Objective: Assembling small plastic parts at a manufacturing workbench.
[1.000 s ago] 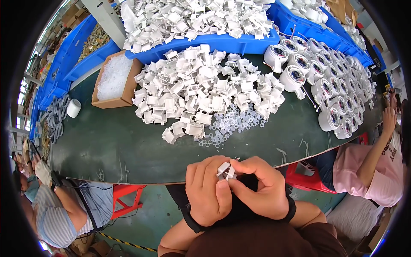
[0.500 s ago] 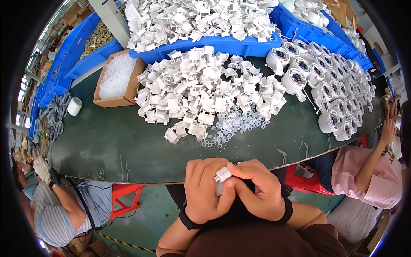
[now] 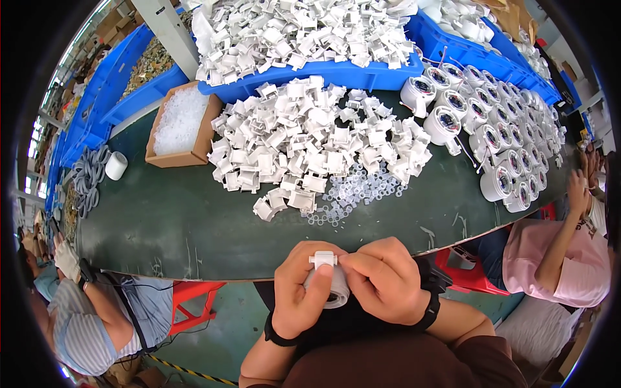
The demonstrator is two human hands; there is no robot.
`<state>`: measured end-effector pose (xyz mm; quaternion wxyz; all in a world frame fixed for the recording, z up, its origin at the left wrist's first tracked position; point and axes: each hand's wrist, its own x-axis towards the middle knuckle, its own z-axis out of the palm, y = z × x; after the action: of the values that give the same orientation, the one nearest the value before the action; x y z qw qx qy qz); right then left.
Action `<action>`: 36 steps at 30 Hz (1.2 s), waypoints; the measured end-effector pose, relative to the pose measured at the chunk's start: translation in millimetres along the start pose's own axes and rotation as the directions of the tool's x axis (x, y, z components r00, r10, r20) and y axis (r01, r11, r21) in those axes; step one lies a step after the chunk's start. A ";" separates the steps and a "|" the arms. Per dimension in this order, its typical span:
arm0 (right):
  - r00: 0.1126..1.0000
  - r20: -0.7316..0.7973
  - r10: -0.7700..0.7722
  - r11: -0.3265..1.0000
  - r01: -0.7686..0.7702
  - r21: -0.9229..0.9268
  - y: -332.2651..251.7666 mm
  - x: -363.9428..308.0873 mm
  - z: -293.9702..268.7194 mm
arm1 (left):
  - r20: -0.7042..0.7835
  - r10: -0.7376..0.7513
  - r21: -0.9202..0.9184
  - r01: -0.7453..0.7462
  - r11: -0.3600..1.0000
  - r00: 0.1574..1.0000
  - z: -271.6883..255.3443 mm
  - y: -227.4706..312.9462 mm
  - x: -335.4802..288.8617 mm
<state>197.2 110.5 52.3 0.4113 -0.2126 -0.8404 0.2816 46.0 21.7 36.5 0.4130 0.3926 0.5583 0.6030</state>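
Note:
My left hand (image 3: 297, 291) is wrapped round a white cylindrical plastic housing (image 3: 337, 284), with its thumb laid over the front. On top of the housing sits a small white clip-shaped piece (image 3: 323, 258), its short pins sticking out to the sides. My right hand (image 3: 389, 284) is closed in a pinch, thumb and forefinger touching the right end of that piece; whatever is between the fingertips is too small to make out. Beyond my hands lie a heap of white plastic brackets (image 3: 284, 139) and a scatter of small translucent rings (image 3: 352, 197).
A cardboard box (image 3: 204, 132) of small clear parts stands at the left, beside a white cylinder (image 3: 116, 165) and grey rings (image 3: 89, 178). Rows of white housings with wires (image 3: 497, 182) fill the right. A blue bin (image 3: 381, 75) stands behind. Co-workers sit on both sides.
Both hands have turned the housing, so its round body and the top piece now show. The left thumb has shifted onto its front. My right fingers have moved to the piece's right end.

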 end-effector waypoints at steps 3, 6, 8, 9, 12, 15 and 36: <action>0.987 0.004 0.163 0.980 -0.163 0.116 -3.9 -0.2 -2.5 | 0.047 0.095 0.131 -0.100 0.986 0.994 1.8 4.8 6.2; 0.954 0.042 0.296 0.926 -0.298 0.234 -5.7 -2.9 -5.0 | 0.142 0.275 0.355 -0.308 0.882 0.951 -0.8 6.2 11.3; 0.955 0.057 0.292 0.924 -0.297 0.241 -2.7 -2.2 -11.1 | 0.139 0.384 0.533 -0.396 0.748 0.913 -1.2 10.3 9.4; 0.968 0.088 0.233 0.954 -0.245 0.174 1.3 -0.4 -17.9 | 0.139 0.402 0.578 -0.404 0.709 0.905 0.0 13.1 10.5; 0.989 0.065 0.130 0.961 -0.110 -0.255 28.4 7.8 -39.6 | 0.170 0.376 0.649 -0.390 0.653 0.911 0.4 15.2 9.3; 0.992 -0.001 0.127 0.904 -0.116 -0.412 59.1 14.7 -48.2 | 0.245 0.373 0.691 -0.431 0.581 0.895 6.8 17.1 11.6; 0.803 0.404 0.439 0.670 -0.592 0.448 12.1 -3.3 -42.0 | 0.211 0.387 0.705 -0.414 0.576 0.898 9.9 9.4 6.7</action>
<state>234.6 130.2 63.6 0.2420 -0.2755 -0.6723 0.6431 52.4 31.1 46.6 0.0823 0.6504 0.6419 0.3978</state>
